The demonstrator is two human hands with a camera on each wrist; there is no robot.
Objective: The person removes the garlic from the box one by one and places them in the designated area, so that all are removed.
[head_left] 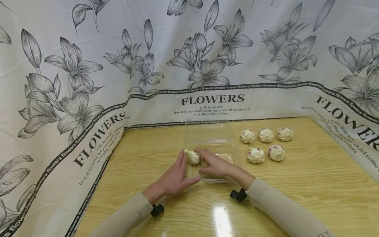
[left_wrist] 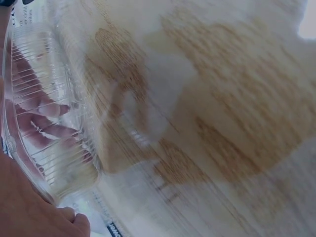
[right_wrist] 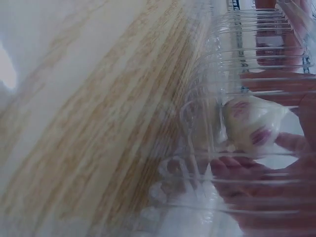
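A hinged clear plastic container [head_left: 213,180] lies on the table with its lid [head_left: 208,132] raised away from me. One whitish garlic bulb [head_left: 193,158] with purple marks is at the left inside the container. My right hand [head_left: 217,163] reaches over the base and holds this bulb between fingers and thumb; the right wrist view shows the bulb [right_wrist: 254,123] through the ribbed clear wall. Along the container's left side rests my left hand [head_left: 175,177], fingers straight and thumb stretched by the front edge. Reflections on the plastic partly hide the fingertips in both wrist views.
Several more garlic bulbs [head_left: 265,135] stand in two rows on the wooden table [head_left: 142,151], right of the container. A white cloth with printed flowers [head_left: 213,105] hangs behind the table and along both sides. Each wrist carries a small black camera [head_left: 238,195].
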